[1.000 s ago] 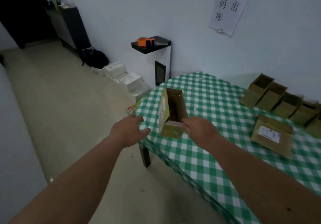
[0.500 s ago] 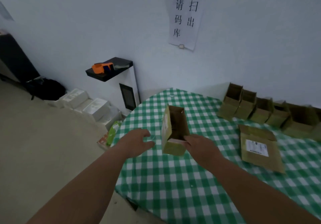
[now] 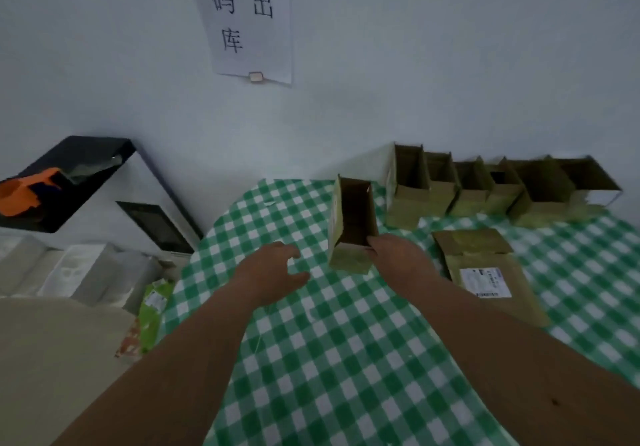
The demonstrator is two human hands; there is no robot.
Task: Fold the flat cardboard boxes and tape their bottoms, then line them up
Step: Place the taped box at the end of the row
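the right hand grips the near rim of an opened-up box, fingers curled over the edge, and holds it upright just above the table, open mouth facing up. holding it by the rim keeps the shape square and leaves the bottom free, which makes sense if it is headed for the row of finished boxes standing side by side along the wall at the back of the table; the held box is just left of that row, near its left end. the left hand hovers over the cloth with fingers loosely spread, holding nothing, probably ready to steady the box. i can't tell from here whether the bottom is already taped.

a flat box with a white label lies on the table just right of the right hand, not yet folded.

the table wears a green and white checked cloth. to the left, a black shelf carries an orange tape dispenser. white cartons sit on the floor below, and a paper sign hangs on the pale wall.
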